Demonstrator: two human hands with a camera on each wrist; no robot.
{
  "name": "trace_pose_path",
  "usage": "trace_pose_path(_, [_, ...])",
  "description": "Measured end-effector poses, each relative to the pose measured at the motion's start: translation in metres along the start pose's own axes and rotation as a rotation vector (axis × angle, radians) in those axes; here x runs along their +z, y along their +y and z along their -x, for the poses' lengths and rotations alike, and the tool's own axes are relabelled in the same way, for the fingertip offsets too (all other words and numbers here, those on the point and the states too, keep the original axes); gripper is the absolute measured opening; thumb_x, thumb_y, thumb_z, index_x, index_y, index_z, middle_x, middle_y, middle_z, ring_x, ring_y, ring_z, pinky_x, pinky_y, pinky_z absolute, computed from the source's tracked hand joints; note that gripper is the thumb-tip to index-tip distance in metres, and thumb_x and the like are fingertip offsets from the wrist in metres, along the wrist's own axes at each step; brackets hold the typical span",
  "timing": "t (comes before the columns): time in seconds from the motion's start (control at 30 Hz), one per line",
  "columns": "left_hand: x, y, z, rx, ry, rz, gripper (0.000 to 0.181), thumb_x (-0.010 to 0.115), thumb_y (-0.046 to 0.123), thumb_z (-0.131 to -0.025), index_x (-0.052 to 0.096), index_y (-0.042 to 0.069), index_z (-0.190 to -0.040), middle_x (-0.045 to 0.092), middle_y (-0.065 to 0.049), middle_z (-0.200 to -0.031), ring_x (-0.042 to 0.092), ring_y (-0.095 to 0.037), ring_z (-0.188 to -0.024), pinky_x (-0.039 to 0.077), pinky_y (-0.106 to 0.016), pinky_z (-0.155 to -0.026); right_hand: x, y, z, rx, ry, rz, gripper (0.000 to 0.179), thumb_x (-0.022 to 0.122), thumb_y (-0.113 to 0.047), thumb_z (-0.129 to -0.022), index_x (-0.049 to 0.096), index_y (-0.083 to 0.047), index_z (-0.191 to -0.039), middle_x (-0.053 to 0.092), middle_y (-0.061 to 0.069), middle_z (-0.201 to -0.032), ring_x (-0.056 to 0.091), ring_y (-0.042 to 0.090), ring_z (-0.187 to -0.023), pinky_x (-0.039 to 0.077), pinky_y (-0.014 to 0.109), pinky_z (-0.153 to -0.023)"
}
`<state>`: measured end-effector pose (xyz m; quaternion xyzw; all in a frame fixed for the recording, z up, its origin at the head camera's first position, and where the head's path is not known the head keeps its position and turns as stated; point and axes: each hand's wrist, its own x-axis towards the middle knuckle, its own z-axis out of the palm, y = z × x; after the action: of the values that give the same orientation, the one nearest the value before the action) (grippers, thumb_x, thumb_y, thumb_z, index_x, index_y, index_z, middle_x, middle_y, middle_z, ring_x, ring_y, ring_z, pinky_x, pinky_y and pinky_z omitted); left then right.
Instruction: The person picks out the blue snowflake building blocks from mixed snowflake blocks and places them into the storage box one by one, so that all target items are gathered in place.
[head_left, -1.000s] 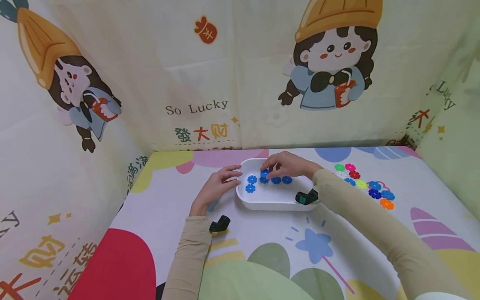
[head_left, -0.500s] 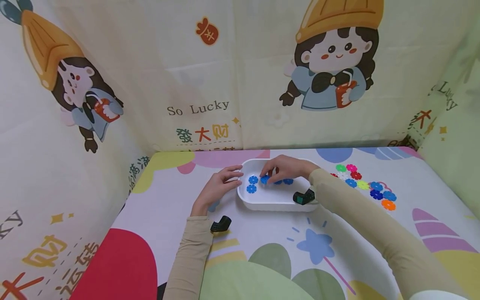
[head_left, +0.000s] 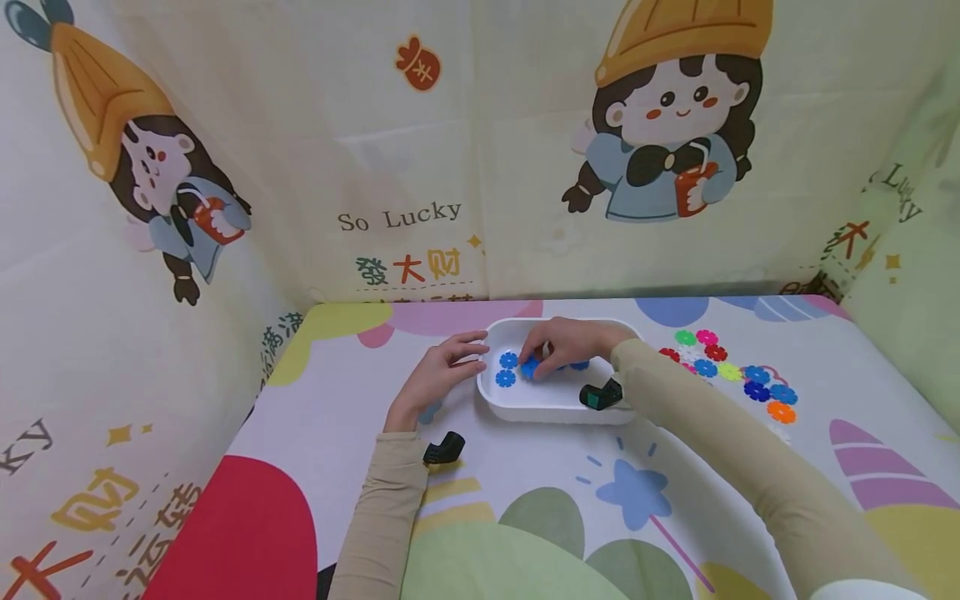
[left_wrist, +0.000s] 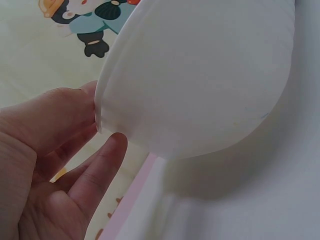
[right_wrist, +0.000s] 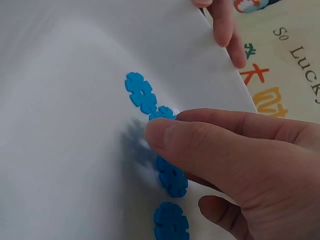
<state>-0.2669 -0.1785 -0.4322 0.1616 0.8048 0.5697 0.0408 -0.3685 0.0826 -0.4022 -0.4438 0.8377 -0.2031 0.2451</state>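
Note:
A white tray stands on the table, with several blue flower-shaped plastic discs lying in it. My right hand reaches into the tray, and its thumb and fingers pinch a blue flower-shaped disc. In the right wrist view, other blue discs lie around that hand, partly hidden by it. At the tray's left end, my left hand touches the rim with fairly straight fingers. In the left wrist view, one fingertip is at the tray's outer wall.
Loose flower-shaped discs in several colours, such as an orange one and a green one, lie on the patterned tablecloth right of the tray. A printed cloth hangs behind the table. Each wrist bears a black device.
My right hand has shifted slightly down and toward the tray's front with the blue disc, lowering it in the tray. The left hand stays at the rim.

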Motion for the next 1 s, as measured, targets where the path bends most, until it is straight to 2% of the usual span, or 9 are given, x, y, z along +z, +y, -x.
trace_pose_path(0.13, [0.001,0.001,0.0,-0.003,-0.004,0.003,0.036,0.068,0.019,-0.094,0.064,0.004,-0.126,0.045,0.001,-0.148,0.055,-0.03,-0.125,0.046,-0.039,-0.103,0.002,0.001,-0.002,-0.006,-0.011,0.03,0.034,0.075,-0.032,-0.087,0.07,-0.023,-0.12,0.063,-0.009,-0.103,0.056,0.015,-0.094,0.05,0.029,-0.089])
trace_pose_path(0.33, [0.002,0.0,0.0,-0.006,0.0,-0.001,0.035,0.068,0.019,-0.094,0.065,0.004,-0.126,0.046,0.004,-0.147,0.055,-0.027,-0.125,0.047,-0.035,-0.102,0.003,0.003,-0.006,-0.025,-0.024,0.072,0.032,0.076,-0.031,-0.087,0.071,-0.021,-0.118,0.063,-0.009,-0.101,0.055,0.015,-0.093,0.049,0.029,-0.087])
trace_pose_path(0.57, [0.0,0.031,0.009,-0.03,-0.037,0.023,0.037,0.063,0.008,-0.095,0.058,-0.008,-0.128,0.041,-0.01,-0.151,0.049,-0.038,-0.129,0.043,-0.041,-0.106,0.004,0.003,-0.009,-0.051,-0.026,0.113,0.033,0.076,-0.032,-0.087,0.071,-0.021,-0.117,0.063,-0.009,-0.099,0.056,0.014,-0.09,0.049,0.028,-0.086])
trace_pose_path(1.0, [0.0,0.033,0.009,-0.026,-0.034,0.025,0.037,0.063,0.007,-0.095,0.058,-0.009,-0.128,0.041,-0.012,-0.151,0.05,-0.037,-0.129,0.043,-0.04,-0.106,0.005,-0.001,-0.012,-0.055,-0.029,0.146,0.028,0.075,-0.031,-0.087,0.072,-0.024,-0.114,0.062,-0.008,-0.105,0.056,0.012,-0.091,0.05,0.026,-0.087])
